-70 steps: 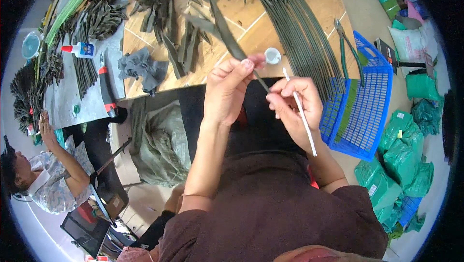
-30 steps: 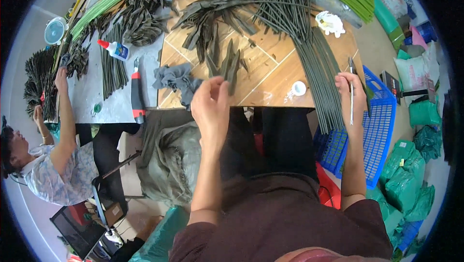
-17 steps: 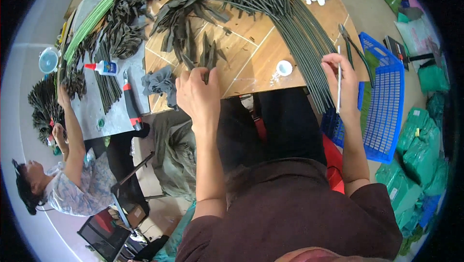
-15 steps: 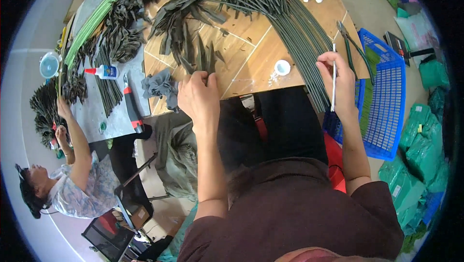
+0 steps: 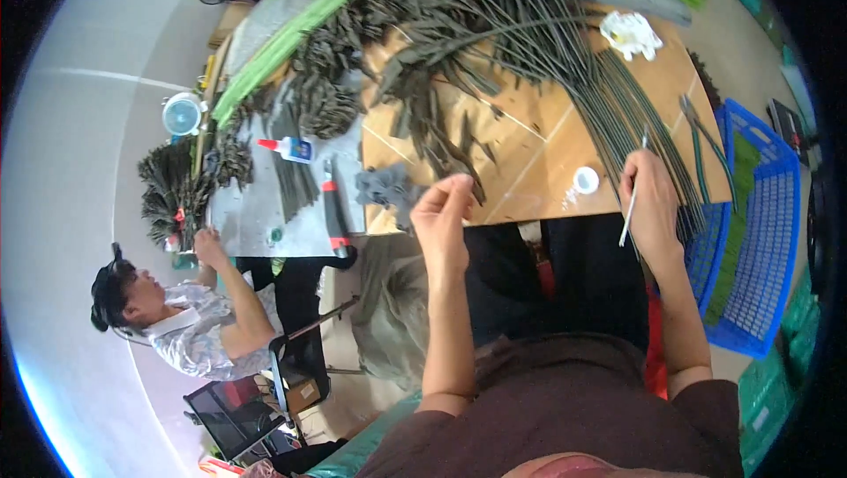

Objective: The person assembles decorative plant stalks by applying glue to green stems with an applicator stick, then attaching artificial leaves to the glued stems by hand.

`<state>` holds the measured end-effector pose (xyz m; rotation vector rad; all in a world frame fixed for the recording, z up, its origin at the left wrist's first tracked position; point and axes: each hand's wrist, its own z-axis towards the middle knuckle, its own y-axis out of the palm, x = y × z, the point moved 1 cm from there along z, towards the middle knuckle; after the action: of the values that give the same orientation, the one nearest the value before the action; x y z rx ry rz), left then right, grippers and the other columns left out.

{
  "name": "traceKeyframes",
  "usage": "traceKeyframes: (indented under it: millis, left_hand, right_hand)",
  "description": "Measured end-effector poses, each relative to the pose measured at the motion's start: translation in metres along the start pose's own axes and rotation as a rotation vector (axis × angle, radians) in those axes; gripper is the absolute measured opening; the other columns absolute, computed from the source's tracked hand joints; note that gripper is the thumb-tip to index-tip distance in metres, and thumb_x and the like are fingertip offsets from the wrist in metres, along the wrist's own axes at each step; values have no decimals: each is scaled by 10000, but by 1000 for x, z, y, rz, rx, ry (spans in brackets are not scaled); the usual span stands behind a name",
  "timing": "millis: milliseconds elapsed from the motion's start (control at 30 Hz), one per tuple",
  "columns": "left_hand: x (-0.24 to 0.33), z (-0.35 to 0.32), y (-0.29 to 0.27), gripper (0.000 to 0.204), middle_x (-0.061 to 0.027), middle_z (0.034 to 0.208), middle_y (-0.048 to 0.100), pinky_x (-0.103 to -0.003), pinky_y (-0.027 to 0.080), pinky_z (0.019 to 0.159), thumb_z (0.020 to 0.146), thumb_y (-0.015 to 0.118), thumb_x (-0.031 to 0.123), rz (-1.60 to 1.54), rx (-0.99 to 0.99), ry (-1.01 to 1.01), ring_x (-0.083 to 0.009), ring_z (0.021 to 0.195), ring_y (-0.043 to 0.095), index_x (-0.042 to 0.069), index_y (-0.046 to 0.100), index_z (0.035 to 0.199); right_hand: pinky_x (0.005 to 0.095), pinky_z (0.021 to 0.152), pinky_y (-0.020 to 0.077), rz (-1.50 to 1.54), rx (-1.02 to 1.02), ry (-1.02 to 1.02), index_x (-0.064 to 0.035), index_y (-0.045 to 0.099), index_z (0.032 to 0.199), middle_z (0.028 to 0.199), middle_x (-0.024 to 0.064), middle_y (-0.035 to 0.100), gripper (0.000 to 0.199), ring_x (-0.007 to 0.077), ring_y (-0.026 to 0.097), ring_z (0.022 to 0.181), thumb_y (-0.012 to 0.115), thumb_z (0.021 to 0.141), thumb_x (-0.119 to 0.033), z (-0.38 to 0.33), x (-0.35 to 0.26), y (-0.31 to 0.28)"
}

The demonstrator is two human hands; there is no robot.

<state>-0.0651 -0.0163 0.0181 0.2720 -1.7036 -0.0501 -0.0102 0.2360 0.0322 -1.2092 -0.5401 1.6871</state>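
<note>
My right hand (image 5: 651,205) grips a thin white stick (image 5: 627,220), its upper end poking out past the fingers, over a row of dark green stems (image 5: 618,116). Left of that hand is a small white cup (image 5: 586,180) with white specks spilled beside it. My left hand (image 5: 444,220) is at the table's front edge, thumb and fingertips pinched together. Right at those fingertips lie dark, leaf-like strips (image 5: 432,138); whether one is in the pinch is unclear. A crumpled grey cloth (image 5: 385,187) sits just left of my left hand.
Pliers with green handles (image 5: 701,147) and a blue basket (image 5: 759,249) are on the right. A crumpled white wad (image 5: 631,34) lies at the back. On the left are a glue bottle (image 5: 287,149), a red-and-black cutter (image 5: 333,213) and a seated co-worker (image 5: 212,319).
The view has swung, shifting the table rightward and down in the picture. My left fingers have drawn into a raised pinch beside the leaf strips. The right hand now tilts the stick over the stems.
</note>
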Motion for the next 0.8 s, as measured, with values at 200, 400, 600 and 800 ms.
traceKeyframes:
  millis: [200, 400, 600, 800]
  left_hand:
    - [3, 6, -7, 113, -20, 674, 584, -199, 414, 520, 830, 616, 128, -298, -73, -122, -80, 565, 517, 18, 624, 810]
    - [3, -1, -3, 101, -5, 722, 567, -237, 472, 600, 869, 554, 142, -474, -175, -205, -90, 653, 543, 50, 589, 845]
    - [-6, -2, 8, 99, -2, 700, 550, -239, 477, 602, 861, 571, 150, -550, -174, -243, -84, 643, 535, 55, 588, 841]
    - [-15, -11, 30, 111, -6, 706, 552, -235, 488, 605, 855, 583, 147, -503, -225, -191, -88, 653, 537, 40, 597, 831]
  right_hand:
    - [397, 555, 401, 5, -57, 155, -44, 403, 809, 633, 115, 463, 236, 296, 525, 626, 559, 673, 70, 6, -7, 1]
    - [399, 567, 409, -1, -54, 300, -49, 388, 829, 695, 152, 476, 237, 325, 527, 640, 546, 694, 66, -4, -12, -35]
    - [309, 522, 379, 62, 15, 315, -35, 389, 808, 656, 102, 396, 230, 198, 421, 552, 531, 698, 108, -24, -18, -66]
    - [239, 507, 375, 423, 99, 269, -48, 409, 794, 667, 45, 408, 232, 105, 432, 564, 539, 695, 115, -41, -43, -52]
